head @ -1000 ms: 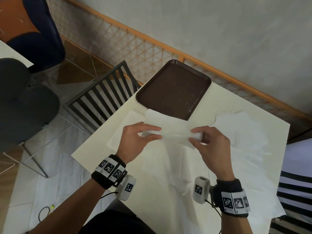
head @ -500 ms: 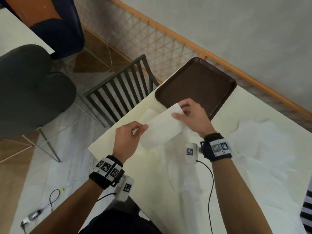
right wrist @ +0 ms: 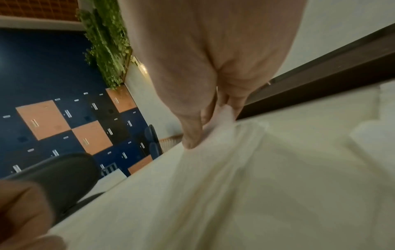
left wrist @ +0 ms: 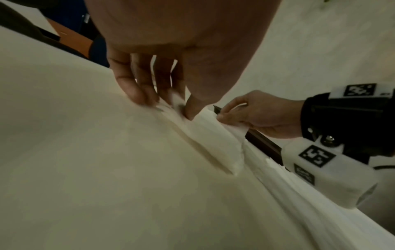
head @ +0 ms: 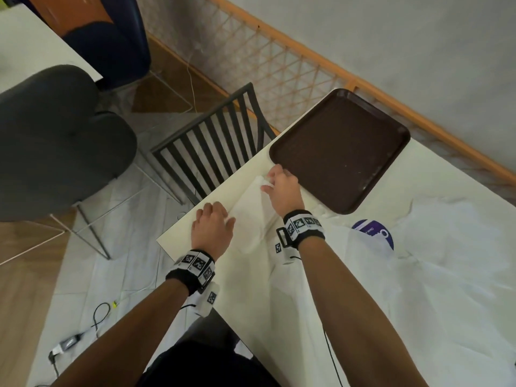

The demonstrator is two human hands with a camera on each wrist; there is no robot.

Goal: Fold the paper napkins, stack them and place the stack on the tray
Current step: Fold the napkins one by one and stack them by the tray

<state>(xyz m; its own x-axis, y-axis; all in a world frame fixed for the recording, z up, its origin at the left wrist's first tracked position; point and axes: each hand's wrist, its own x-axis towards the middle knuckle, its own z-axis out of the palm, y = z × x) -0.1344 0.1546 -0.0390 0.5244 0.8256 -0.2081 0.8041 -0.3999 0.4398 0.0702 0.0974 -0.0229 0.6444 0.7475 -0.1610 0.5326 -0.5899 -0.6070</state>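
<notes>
Cream table [head: 363,275], napkin [head: 248,210] between both hands

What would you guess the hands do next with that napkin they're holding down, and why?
Probably let go and press it flat. The left hand and right hand each pinch an end of the folded napkin, which already lies on the table beside the brown tray; the tray holds nothing yet.
</notes>
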